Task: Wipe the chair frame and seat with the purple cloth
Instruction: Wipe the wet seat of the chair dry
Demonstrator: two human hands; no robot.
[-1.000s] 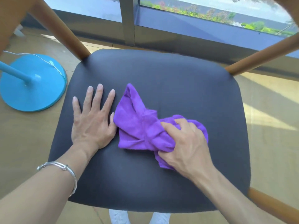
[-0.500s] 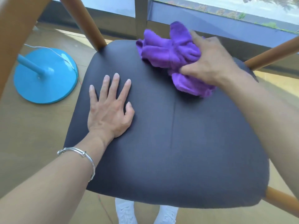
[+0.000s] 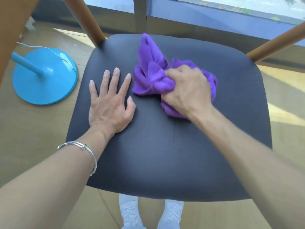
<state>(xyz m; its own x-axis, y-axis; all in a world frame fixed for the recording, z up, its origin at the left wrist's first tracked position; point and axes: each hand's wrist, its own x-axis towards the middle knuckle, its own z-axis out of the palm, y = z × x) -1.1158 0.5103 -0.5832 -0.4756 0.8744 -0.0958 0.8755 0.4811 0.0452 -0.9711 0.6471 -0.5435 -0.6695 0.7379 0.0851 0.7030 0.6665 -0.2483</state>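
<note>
I see left hand [image 3: 109, 106] flat on the seat [image 3: 165, 162], fingers [image 3: 114, 83] spread; right hand [image 3: 188, 93] grips bunched purple cloth [image 3: 151, 73], fingertips hidden in folds.

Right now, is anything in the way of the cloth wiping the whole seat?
Only the left hand, lying flat on the seat just left of the purple cloth. The right hand grips the cloth.

1. Indoor room, home-like: wood-look floor [image 3: 33, 129] catching patches of sun.
2. Big low window [image 3: 272, 7] straight ahead, greenery [image 3: 244, 10] outside.
3. Blue floor-stand base [image 3: 44, 83] with a trailing cable [image 3: 54, 52], beside a wooden-framed chair [image 3: 85, 22] — household furniture, no work gear.
</note>
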